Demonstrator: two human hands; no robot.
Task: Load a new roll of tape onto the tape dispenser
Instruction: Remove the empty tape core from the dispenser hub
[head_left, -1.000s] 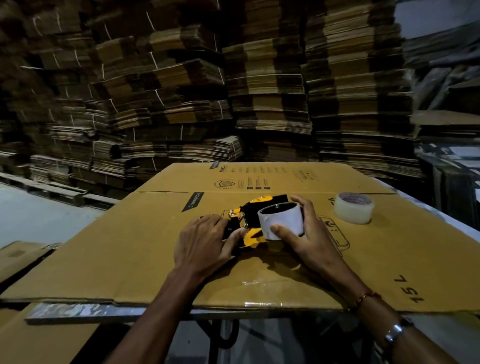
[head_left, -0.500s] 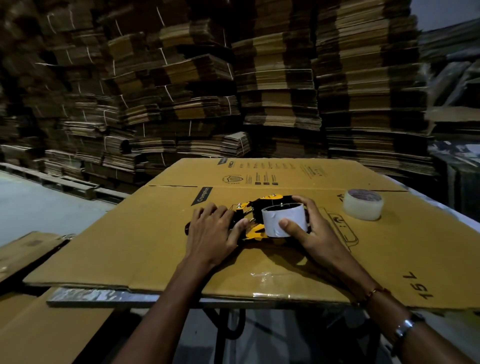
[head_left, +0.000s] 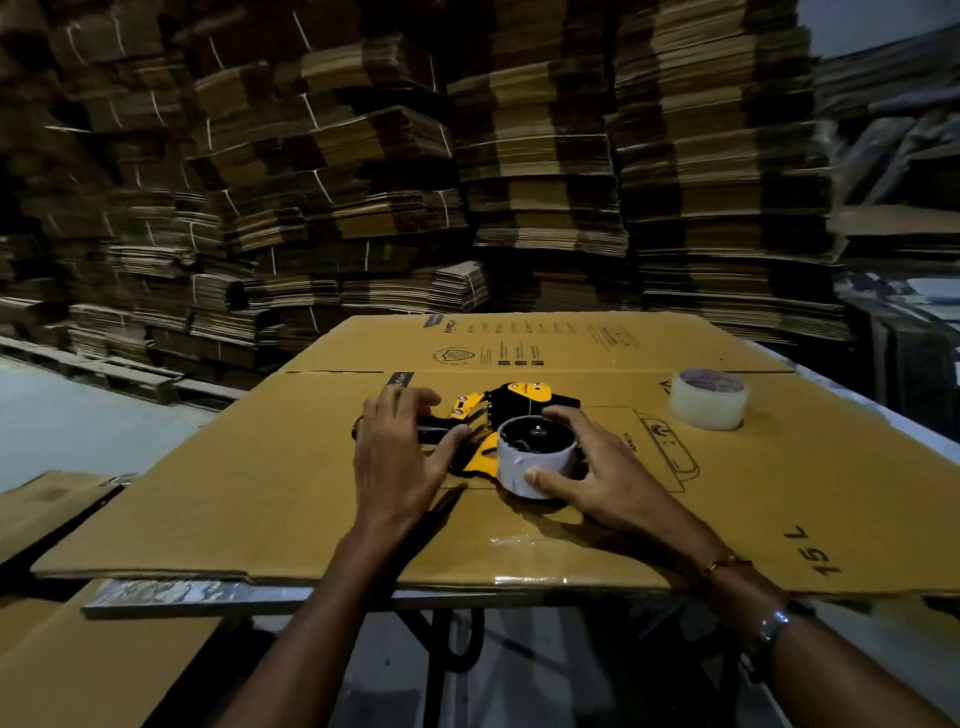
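A black and yellow tape dispenser (head_left: 511, 402) lies flat on a large sheet of cardboard (head_left: 260, 493) that covers the table. My left hand (head_left: 397, 457) grips its black handle, thumb on the near side. A white ring, a tape core or thin roll (head_left: 522, 470), sits on the dispenser's hub, whose black centre shows through it. My right hand (head_left: 592, 467) grips this ring, thumb on its near wall and fingers round its far side. A full clear tape roll (head_left: 707, 400) stands on the cardboard to the right, apart from both hands.
Tall stacks of flattened cartons (head_left: 415, 182) fill the back. The table's metal front edge (head_left: 208, 597) runs below the cardboard. More flat cardboard (head_left: 78, 665) lies low at the left, and the grey floor (head_left: 62, 415) shows beyond it.
The white ring has gone from tilted to flat over the dispenser's hub. My left hand's fingers have curled round the handle. The view has shifted slightly.
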